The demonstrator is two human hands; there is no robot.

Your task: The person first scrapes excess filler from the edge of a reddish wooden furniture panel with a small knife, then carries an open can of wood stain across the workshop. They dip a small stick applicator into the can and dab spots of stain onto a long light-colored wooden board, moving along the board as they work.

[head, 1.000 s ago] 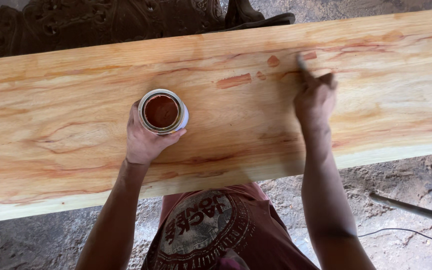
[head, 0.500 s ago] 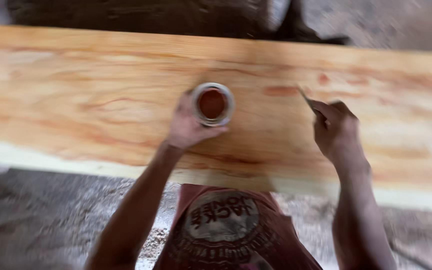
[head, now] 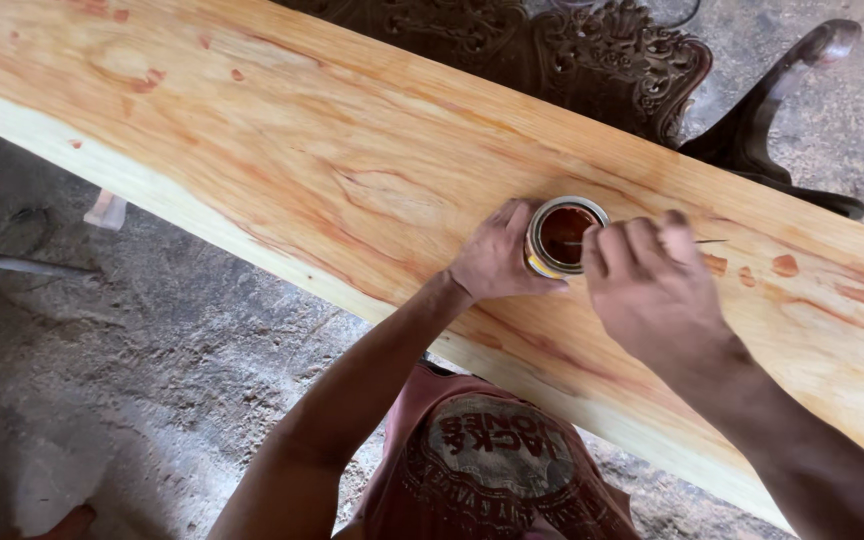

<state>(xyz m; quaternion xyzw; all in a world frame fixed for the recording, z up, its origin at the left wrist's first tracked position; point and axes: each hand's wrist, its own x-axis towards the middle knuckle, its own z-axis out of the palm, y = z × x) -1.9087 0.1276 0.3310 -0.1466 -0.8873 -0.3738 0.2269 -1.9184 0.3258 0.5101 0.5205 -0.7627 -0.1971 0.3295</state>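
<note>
Tin (head: 564,235): upright on the plank (head: 282,150), your left hand (head: 497,262) wrapped closed round its side. Stick (head: 707,241) (thin, mostly hidden): pinched in your right hand (head: 652,290), just beside the tin.

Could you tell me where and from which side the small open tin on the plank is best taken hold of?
Probably round its side wall, from the near-left, as the left hand does. The tin stands upright on the plank, open-topped and holding reddish-brown liquid, so a grip from above looks unwise.
</note>
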